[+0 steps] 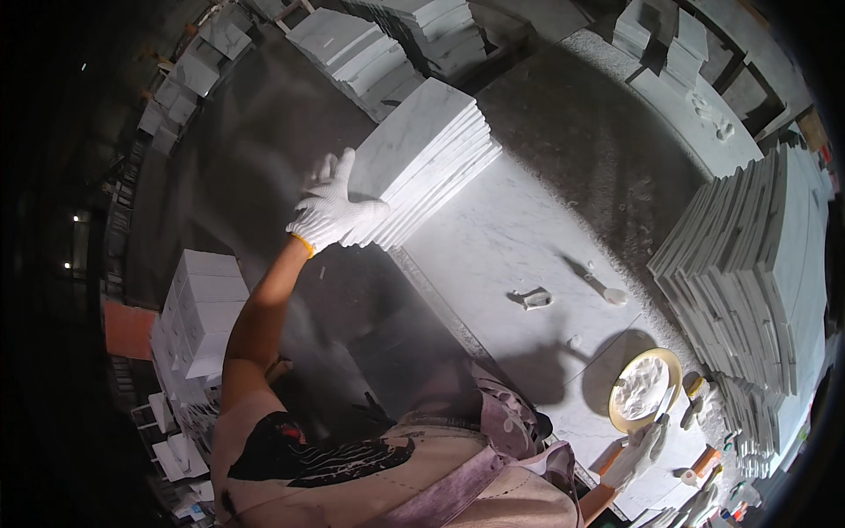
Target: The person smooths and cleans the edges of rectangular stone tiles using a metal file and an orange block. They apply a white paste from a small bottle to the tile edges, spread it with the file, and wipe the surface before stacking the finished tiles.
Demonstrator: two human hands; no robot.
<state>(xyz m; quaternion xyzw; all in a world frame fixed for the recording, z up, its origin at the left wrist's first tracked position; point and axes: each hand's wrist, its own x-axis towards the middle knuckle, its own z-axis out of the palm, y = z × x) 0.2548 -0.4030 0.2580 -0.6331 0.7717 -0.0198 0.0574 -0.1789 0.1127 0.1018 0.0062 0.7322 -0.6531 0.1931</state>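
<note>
My left hand (330,209), in a white knitted glove with a yellow cuff, is at the near-left end of a stack of white veined marble slabs (422,145). Its fingers are spread and the palm side is against the slab edges. At lower right, my right hand (642,456), also gloved, is closed around a thin pale tool like a putty knife (664,403). The tool reaches to the rim of a yellow-rimmed bowl (676,370) holding white paste (641,389). The fingers are partly hard to make out.
The slabs stand on a pale marble-topped table (493,238). A small scraper-like piece (532,299) and a white-smeared spoon-like piece (612,295) lie there. Tall slab stacks (748,273) rise at right, others (361,57) at the back. White boxes (202,308) stand at left.
</note>
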